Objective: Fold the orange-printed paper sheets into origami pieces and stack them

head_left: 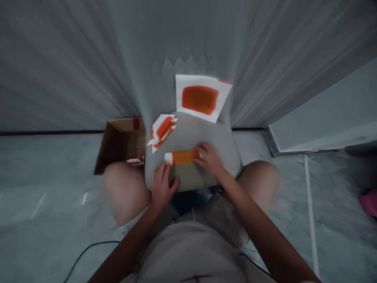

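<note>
A narrow strip of folded paper [185, 157], orange with white ends, lies crosswise on the grey chair seat [194, 179]. My left hand [161, 184] rests on the seat just below the strip's left end, fingertips at its lower edge and thumb held apart. At the opposite end, my right hand [209, 159] has its fingers and thumb closed on the paper; it is slightly blurred. Several crumpled or folded orange-and-white paper pieces [163, 131] lie in a pile on the seat's left side. Behind the strip, a white sheet with an orange-red patch [200, 100] leans at the seat's back.
An open cardboard box [120, 143] stands on the floor left of the chair, with a bit of red-and-white paper near its front edge. My knees flank the seat. A dark cable [91, 247] runs over the floor at lower left. A pink object [368, 202] sits far right.
</note>
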The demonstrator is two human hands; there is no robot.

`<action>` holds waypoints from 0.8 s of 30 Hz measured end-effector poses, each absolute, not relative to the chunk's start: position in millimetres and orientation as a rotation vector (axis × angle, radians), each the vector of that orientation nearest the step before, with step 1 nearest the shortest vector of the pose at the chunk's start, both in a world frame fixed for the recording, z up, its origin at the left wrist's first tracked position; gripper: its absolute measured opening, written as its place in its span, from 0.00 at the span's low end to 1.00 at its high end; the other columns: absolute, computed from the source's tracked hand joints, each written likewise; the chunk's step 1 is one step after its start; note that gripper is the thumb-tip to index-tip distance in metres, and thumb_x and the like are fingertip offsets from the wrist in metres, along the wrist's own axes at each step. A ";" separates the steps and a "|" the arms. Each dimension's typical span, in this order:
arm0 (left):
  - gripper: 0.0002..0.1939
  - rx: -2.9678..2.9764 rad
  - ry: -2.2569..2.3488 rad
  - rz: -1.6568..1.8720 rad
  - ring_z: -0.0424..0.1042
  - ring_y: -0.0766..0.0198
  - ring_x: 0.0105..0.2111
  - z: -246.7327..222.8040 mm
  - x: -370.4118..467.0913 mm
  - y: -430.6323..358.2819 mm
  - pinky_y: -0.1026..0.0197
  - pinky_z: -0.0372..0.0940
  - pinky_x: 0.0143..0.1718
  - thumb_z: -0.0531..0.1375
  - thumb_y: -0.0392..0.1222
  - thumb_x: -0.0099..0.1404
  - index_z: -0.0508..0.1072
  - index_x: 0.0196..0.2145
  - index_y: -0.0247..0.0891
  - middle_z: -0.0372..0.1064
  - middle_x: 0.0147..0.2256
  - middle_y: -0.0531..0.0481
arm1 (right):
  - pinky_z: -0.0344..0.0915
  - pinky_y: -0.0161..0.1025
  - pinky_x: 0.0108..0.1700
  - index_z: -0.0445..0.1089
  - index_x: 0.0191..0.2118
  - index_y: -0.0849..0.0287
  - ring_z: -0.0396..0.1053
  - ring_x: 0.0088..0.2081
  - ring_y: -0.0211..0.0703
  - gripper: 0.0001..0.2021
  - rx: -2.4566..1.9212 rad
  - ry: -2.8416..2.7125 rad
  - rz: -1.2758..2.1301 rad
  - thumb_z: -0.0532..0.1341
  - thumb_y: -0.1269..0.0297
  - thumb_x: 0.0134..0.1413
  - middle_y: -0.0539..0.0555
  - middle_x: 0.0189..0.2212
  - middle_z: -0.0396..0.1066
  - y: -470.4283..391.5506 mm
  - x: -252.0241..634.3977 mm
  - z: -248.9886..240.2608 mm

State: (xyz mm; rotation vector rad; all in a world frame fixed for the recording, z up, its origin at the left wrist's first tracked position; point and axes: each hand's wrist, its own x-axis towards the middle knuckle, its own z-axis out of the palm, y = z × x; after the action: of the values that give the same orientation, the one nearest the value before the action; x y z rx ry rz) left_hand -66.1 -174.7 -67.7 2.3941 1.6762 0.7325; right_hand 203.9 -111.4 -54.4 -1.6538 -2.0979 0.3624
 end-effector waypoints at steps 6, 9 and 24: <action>0.36 2.197 1.668 0.721 0.61 0.43 0.68 -64.8 -78.8 -174.5 0.38 0.65 0.64 0.59 0.48 0.73 0.53 0.73 0.42 0.56 0.70 0.34 | 0.72 0.54 0.58 0.77 0.46 0.58 0.72 0.58 0.55 0.12 -1.510 -1.988 0.450 0.72 0.62 0.57 0.64 0.56 0.74 -113.7 201.6 -64.5; 0.36 2.167 1.666 0.732 0.61 0.41 0.68 -63.5 -78.5 -174.1 0.36 0.65 0.63 0.60 0.47 0.72 0.54 0.72 0.44 0.56 0.69 0.34 | 0.73 0.54 0.57 0.76 0.42 0.56 0.73 0.54 0.53 0.05 -1.487 -1.925 0.378 0.68 0.64 0.62 0.61 0.52 0.76 -130.3 199.2 -62.4; 0.19 2.460 1.343 0.905 0.68 0.49 0.63 -42.9 -60.8 -147.5 0.43 0.65 0.65 0.61 0.39 0.71 0.75 0.59 0.44 0.73 0.57 0.41 | 0.58 0.65 0.70 0.79 0.47 0.54 0.70 0.63 0.52 0.11 -1.482 -2.110 0.094 0.58 0.67 0.70 0.59 0.56 0.77 -179.6 204.1 -42.0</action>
State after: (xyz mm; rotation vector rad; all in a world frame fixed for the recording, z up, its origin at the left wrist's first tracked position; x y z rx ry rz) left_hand -60.8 -147.5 -42.9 2.4603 1.3427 0.9051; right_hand 204.1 -179.6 -42.0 -1.4821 -2.1096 0.0943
